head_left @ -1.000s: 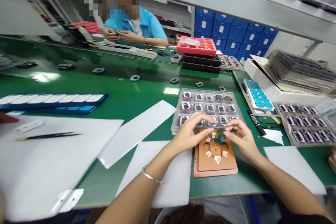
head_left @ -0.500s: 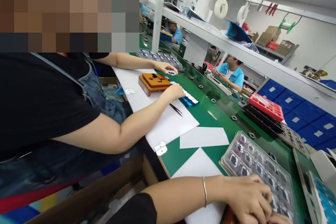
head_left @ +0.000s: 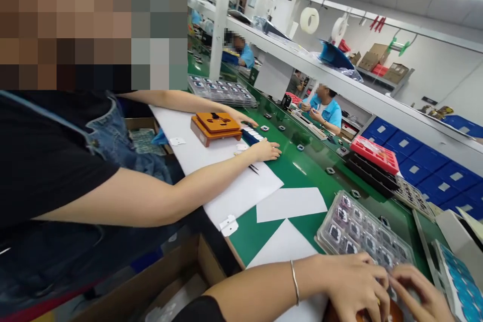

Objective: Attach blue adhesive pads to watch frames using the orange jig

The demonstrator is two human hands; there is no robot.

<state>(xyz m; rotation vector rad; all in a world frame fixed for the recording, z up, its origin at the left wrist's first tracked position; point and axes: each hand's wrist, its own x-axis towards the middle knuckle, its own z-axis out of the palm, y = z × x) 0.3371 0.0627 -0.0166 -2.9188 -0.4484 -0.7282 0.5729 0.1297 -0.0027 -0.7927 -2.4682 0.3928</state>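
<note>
My left hand [head_left: 356, 284], with a silver bangle on its wrist, is bent over an orange-brown block [head_left: 394, 310] at the bottom right edge. Its fingers curl down, and whatever lies under the fingertips is hidden. From the right, my right hand [head_left: 422, 289] reaches to the same block with thumb and fingers bent close to the left fingers. Anything between its fingertips is too small to make out. Just beyond both hands lies a clear plastic tray [head_left: 362, 226] with rows of small dark and white parts. White paper [head_left: 285, 241] lies under my left forearm.
A co-worker at the left stretches both arms over an orange fixture [head_left: 217, 126] and a blue strip [head_left: 251, 135]. Small parts lie along the green bench [head_left: 241, 234]. A red tray [head_left: 373, 153] and a teal tray [head_left: 458, 282] stand right.
My right hand has come further into view beside my left, and more of the orange-brown block shows. The co-worker's hands have moved forward over the blue strip. The view has shifted slightly.
</note>
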